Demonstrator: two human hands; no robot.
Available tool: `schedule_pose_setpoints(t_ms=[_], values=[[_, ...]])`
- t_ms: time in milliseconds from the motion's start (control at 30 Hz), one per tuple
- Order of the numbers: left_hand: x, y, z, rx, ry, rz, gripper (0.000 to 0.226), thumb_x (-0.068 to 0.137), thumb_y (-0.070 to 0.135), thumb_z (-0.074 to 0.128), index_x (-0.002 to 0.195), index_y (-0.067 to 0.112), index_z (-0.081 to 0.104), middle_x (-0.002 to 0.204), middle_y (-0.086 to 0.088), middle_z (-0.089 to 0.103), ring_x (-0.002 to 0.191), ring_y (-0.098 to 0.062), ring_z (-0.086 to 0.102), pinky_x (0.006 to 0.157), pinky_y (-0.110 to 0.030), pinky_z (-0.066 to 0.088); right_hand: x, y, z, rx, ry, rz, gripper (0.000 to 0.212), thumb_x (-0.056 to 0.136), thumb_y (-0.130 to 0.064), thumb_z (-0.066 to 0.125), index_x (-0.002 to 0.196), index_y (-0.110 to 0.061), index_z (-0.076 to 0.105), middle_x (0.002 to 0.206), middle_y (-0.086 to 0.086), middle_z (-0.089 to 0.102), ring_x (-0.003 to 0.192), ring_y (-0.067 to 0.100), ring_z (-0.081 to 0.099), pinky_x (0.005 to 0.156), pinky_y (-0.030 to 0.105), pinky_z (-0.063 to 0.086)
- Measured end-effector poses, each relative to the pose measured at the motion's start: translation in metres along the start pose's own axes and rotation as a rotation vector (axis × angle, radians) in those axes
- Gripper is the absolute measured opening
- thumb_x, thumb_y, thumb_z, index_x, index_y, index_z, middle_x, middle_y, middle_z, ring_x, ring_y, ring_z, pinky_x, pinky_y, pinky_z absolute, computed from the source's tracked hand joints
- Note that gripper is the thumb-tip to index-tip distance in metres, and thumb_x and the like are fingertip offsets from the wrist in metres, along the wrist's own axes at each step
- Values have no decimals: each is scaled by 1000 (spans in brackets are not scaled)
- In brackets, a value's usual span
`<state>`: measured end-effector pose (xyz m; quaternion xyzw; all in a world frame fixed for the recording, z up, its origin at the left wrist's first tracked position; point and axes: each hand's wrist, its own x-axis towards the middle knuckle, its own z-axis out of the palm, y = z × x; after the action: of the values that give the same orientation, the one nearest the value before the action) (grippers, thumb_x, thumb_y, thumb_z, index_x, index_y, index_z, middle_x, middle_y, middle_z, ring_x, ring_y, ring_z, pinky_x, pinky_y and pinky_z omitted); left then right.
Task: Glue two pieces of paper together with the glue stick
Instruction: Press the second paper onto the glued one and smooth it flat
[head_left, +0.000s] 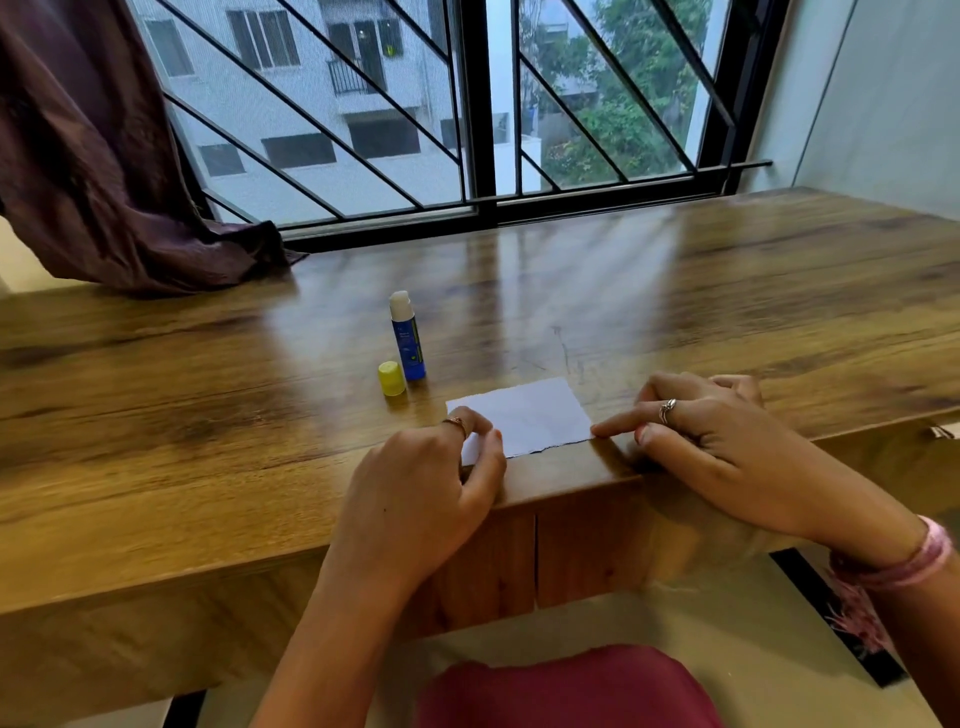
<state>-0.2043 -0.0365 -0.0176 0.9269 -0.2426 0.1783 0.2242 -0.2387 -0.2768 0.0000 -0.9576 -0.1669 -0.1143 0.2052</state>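
A small white paper rectangle (524, 421) with a torn near edge lies flat near the front edge of the wooden table (208, 415). I cannot tell whether it is one sheet or two stacked. My left hand (431, 483) rests on its left corner with curled fingers, thumb and forefinger pinching the corner. My right hand (722, 441) lies to the right, its index fingertip touching the paper's right corner. An uncapped blue glue stick (408, 338) stands upright behind the paper to the left. Its yellow cap (391, 378) stands beside it.
A dark purple curtain (104, 182) drapes onto the table's back left. A barred window (467, 130) runs along the far edge. The table's front edge is just below the paper, with drawer fronts (571, 551) under it.
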Motion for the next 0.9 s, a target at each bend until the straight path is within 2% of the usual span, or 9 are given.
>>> schedule_pose_setpoints(t_ms=[133, 300, 400, 467, 567, 667, 733, 800, 900], values=[[10, -2, 0, 8, -21, -97, 35, 91, 52, 39, 113, 36, 60, 62, 9, 53, 61, -10, 56, 56, -26, 49, -6, -5, 0, 83, -25, -55, 45, 82, -54, 21, 102, -55, 61, 90, -25, 49, 102, -9, 44, 92, 29, 20], [18, 1, 3, 111, -66, -178, 48, 82, 71, 37, 119, 45, 52, 91, 5, 67, 85, -16, 62, 68, -30, 52, -2, 0, -3, 215, -75, -91, 43, 85, -50, 28, 108, -47, 64, 92, -21, 54, 88, 4, 56, 76, 20, 38], [21, 2, 2, 116, -90, -203, 48, 82, 71, 39, 121, 45, 52, 86, 6, 62, 84, -14, 60, 68, -30, 52, 3, 8, -9, 226, -58, -91, 40, 86, -48, 30, 110, -45, 61, 98, -26, 56, 88, 3, 58, 73, 14, 41], [24, 1, 0, 105, -131, -206, 46, 84, 68, 40, 124, 47, 50, 80, 6, 56, 82, -14, 59, 66, -28, 50, 8, 10, -9, 203, -73, -96, 39, 86, -48, 30, 112, -45, 59, 97, -28, 56, 80, 7, 60, 70, 19, 45], [31, -3, -4, 88, -211, -208, 43, 87, 64, 42, 127, 50, 47, 89, 4, 60, 88, -16, 59, 72, -31, 50, 12, 9, -3, 178, -103, -122, 38, 85, -46, 33, 112, -47, 60, 94, -22, 54, 67, 15, 57, 66, 29, 45], [30, -6, -6, 44, -192, -151, 39, 91, 58, 41, 129, 52, 45, 68, 14, 51, 72, -9, 54, 62, -28, 44, 10, 8, 1, 124, -83, -171, 39, 86, -40, 35, 117, -47, 56, 87, -23, 52, 70, 11, 56, 71, 30, 42], [23, -7, -5, -37, -124, -72, 37, 92, 54, 43, 129, 50, 46, 58, 13, 47, 59, -5, 50, 55, -24, 41, 9, 8, 2, 67, -80, -196, 40, 86, -40, 34, 120, -50, 52, 87, -24, 50, 78, 3, 54, 76, 30, 42], [13, -7, -5, -185, -81, 49, 34, 92, 51, 45, 126, 48, 49, 55, 8, 48, 53, -9, 51, 50, -21, 41, 9, 8, 3, 27, -84, -205, 41, 87, -41, 33, 123, -52, 49, 88, -27, 47, 82, -4, 50, 79, 30, 41], [4, -4, -7, -287, -133, 217, 31, 87, 49, 48, 116, 42, 59, 52, 2, 45, 49, -15, 47, 46, -29, 40, 9, 9, 4, 0, -88, -211, 41, 88, -42, 32, 124, -52, 48, 88, -28, 45, 85, -7, 47, 80, 32, 40]])
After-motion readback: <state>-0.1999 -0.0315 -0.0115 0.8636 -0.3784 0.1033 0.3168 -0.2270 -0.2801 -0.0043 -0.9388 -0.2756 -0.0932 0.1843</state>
